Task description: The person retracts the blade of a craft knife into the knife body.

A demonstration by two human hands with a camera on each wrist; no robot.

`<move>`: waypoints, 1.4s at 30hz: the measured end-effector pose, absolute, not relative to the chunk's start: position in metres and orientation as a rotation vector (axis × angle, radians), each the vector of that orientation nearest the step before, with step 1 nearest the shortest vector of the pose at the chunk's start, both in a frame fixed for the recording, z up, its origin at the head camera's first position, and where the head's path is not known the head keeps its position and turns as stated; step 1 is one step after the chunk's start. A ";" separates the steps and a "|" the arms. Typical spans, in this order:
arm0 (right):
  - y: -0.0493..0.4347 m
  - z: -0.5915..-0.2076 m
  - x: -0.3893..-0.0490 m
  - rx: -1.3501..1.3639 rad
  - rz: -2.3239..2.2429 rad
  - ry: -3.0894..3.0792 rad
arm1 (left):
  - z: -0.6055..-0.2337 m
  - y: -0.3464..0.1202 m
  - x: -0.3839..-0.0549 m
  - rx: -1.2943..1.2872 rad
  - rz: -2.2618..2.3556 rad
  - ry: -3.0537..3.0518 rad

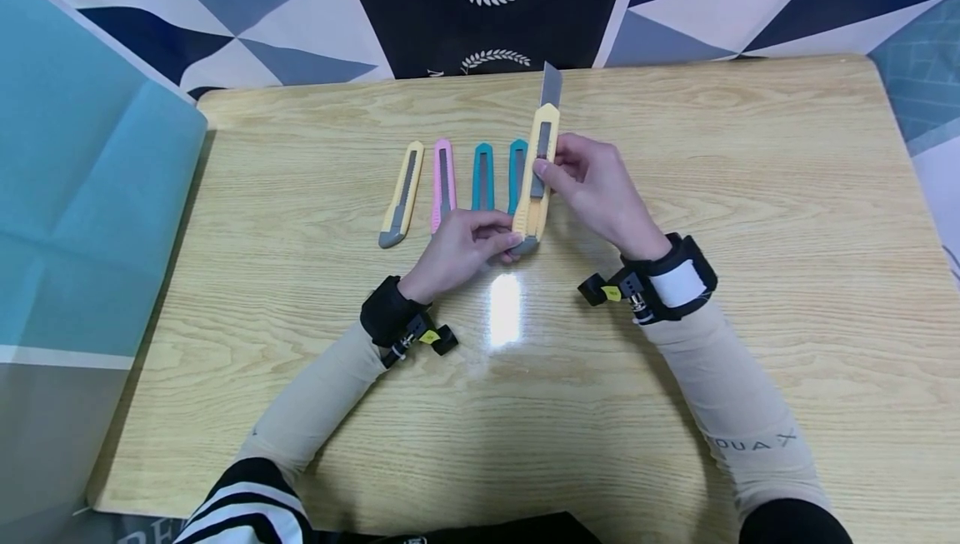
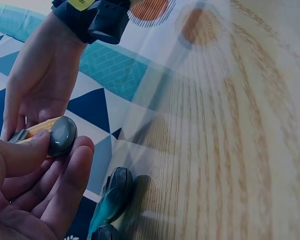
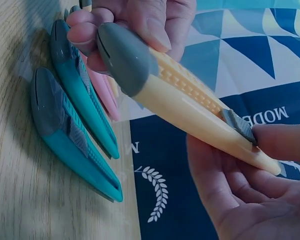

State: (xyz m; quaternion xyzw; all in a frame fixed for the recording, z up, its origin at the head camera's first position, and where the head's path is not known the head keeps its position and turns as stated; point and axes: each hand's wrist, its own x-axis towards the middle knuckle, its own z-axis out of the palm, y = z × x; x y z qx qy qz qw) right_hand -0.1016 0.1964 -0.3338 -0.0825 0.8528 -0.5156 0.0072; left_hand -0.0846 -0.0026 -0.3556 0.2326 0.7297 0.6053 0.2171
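Note:
A yellow utility knife (image 1: 533, 215) is held up over the table between both hands, its blade (image 1: 551, 84) extended past the far tip. My left hand (image 1: 467, 246) pinches its grey end cap (image 2: 63, 137) between thumb and fingers. Farther up the handle, my right hand (image 1: 600, 186) grips the knife, thumb against the grey slider (image 3: 238, 126). Left of it lie two teal utility knives (image 3: 80, 155), a pink one (image 1: 444, 173) and another yellow one (image 1: 402, 194), in a row. My left hand hides the near ends of the pink knife and one teal knife in the head view.
The wooden table (image 1: 787, 194) reaches well out on both sides. Patterned cloth (image 1: 277, 2) hangs along its far edge, and a blue sheet (image 1: 82, 177) borders the left. Light glares off the tabletop in front of the hands.

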 end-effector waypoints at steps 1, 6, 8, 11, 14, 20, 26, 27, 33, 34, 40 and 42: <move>0.196 -0.333 -0.101 -0.258 -1.601 2.660 | -0.355 -0.003 -0.084 0.639 1.673 2.025; 0.197 -0.332 -0.101 -0.269 -1.588 2.610 | -0.353 -0.001 -0.083 0.635 1.680 2.039; 0.197 -0.332 -0.101 -0.268 -1.587 2.608 | -0.353 -0.001 -0.082 0.637 1.683 2.043; 0.199 -0.332 -0.100 -0.265 -1.585 2.596 | -0.354 -0.001 -0.082 0.640 1.673 2.060; 0.198 -0.333 -0.100 -0.266 -1.604 2.550 | -0.354 -0.001 -0.082 0.649 1.669 2.068; 0.196 -0.336 -0.101 -0.307 -1.669 2.469 | -0.363 -0.001 -0.085 0.668 1.715 2.023; 0.197 -0.337 -0.101 -0.278 -1.691 2.454 | -0.352 -0.001 -0.082 0.671 1.711 2.056; 0.197 -0.337 -0.101 -0.275 -1.695 2.454 | -0.352 -0.001 -0.082 0.676 1.716 2.061; 0.198 -0.336 -0.101 -0.262 -1.744 2.468 | -0.353 -0.002 -0.084 0.704 1.756 2.089; 0.198 -0.336 -0.101 -0.259 -1.750 2.470 | -0.354 -0.002 -0.084 0.703 1.759 2.093; 0.198 -0.335 -0.100 -0.249 -1.757 2.476 | -0.355 -0.002 -0.085 0.688 1.775 2.100; 0.199 -0.335 -0.100 -0.247 -1.769 2.463 | -0.354 -0.003 -0.085 0.682 1.777 2.107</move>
